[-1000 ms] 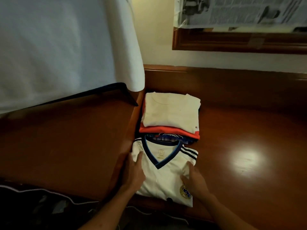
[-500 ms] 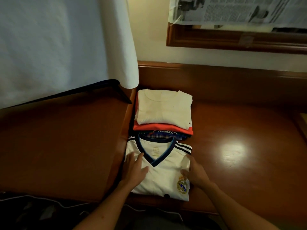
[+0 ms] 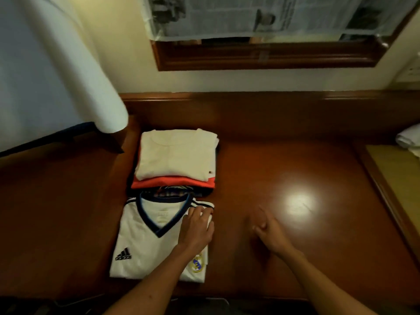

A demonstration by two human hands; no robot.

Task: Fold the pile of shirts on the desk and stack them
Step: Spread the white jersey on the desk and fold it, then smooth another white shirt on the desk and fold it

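One folded white football jersey (image 3: pixel 145 242) lies flat on the brown wooden counter (image 3: pixel 284 235), at the near edge, directly in front of the stack of folded shirts (image 3: pixel 176 162) and touching its near side. The jersey has a dark blue V-neck collar, dark stripes at the shoulders, one black three-stripe logo on its near left and one round club crest on its near right, the crest partly covered by the forearm.

The stack shows three layers: one cream shirt (image 3: pixel 177 153) on top, one orange-red shirt (image 3: pixel 172 183) beneath it, and one dark patterned garment (image 3: pixel 172 192) at the bottom, of which only the near edge shows.

Two bare hands are in view. The left hand (image 3: pixel 196 226) reaches across the jersey from the near side, forearm lying over the jersey's near right part; its grip rests on the jersey's right shoulder with the fingers bent down over the right edge of the cloth. Whether the fingers pinch the fabric or only press on it cannot be told. The right hand (image 3: pixel 264 228) is to the right of the jersey, apart from it, above the bare counter; its grip is loosely curled and holds nothing.

Left of the jersey a white cloth (image 3: pixel 52 71) hangs over a raised wooden surface. Beyond the stack, one wooden frame (image 3: pixel 261 56) on the wall is covered with newspaper (image 3: pixel 272 14). Far right of the jersey lies one white bundle (image 3: pixel 409 139).
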